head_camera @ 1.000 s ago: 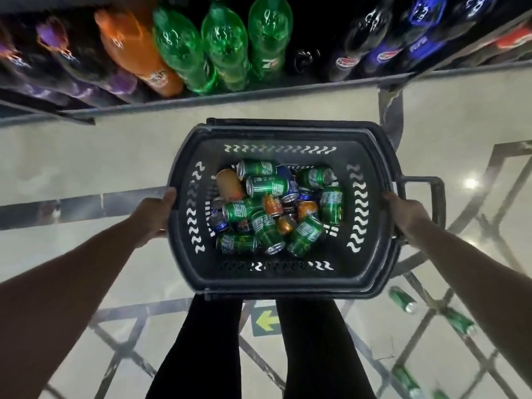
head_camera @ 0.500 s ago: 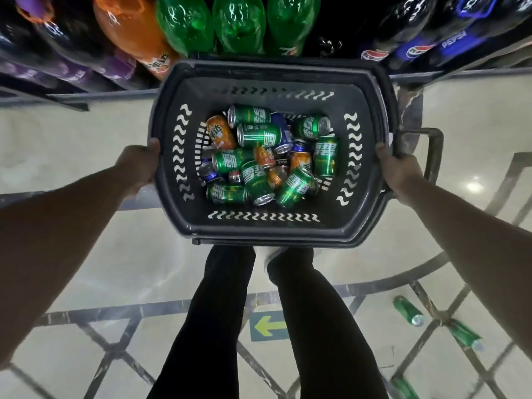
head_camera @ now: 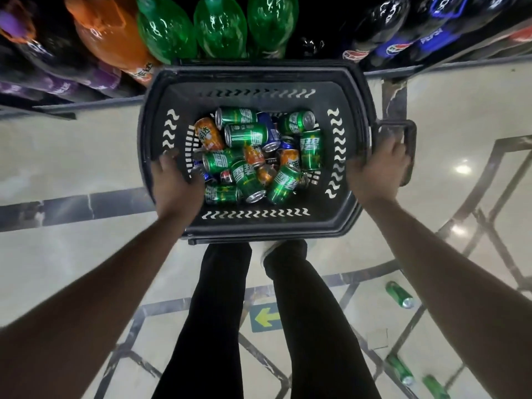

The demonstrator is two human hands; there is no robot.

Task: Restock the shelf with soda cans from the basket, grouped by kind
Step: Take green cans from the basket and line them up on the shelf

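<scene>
The basket point(head_camera: 253, 82) sits in front of the person's legs, its far rim up against the shelf point(head_camera: 86, 102) of big soda bottles point(head_camera: 218, 27). The cans point(head_camera: 253, 156) lie heaped in its bottom, mostly green, with some orange and a few blue among them. The left hand point(head_camera: 177, 182) reaches over the basket's left rim, fingers pointing into it beside the nearest cans; motion blur hides whether it grips anything, so I cannot tell. The right hand point(head_camera: 377, 171) is outside the right rim with its fingers curled, seemingly round the rim by the side handle point(head_camera: 410, 151). Loose green cans point(head_camera: 399, 294) lie on the floor point(head_camera: 72, 156) to the right, well apart from the basket.
</scene>
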